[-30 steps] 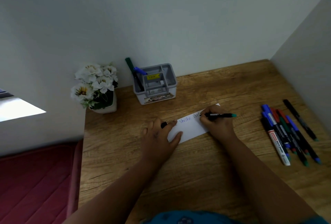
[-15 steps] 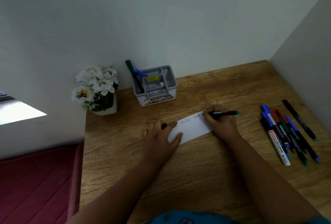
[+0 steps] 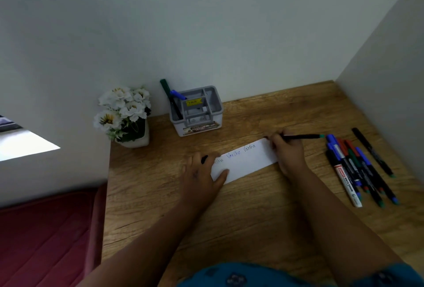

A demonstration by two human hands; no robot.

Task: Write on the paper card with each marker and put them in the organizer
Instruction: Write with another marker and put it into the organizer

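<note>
A white paper card with handwriting lies mid-frame; loose markers lie at right; a grey organizer holds two markers.

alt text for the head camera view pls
A right hand writes with a green-tipped marker on a white paper card that the left hand steadies; a grey organizer stands behind on the wooden desk.

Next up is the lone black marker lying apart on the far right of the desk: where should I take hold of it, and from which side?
Take the lone black marker at mid-barrel, from above, fingers across its width. It lies flat and diagonal, with bare desk on both sides. The gap toward the marker bundle looks wide enough; the side wall probably crowds any approach from the right.
</note>
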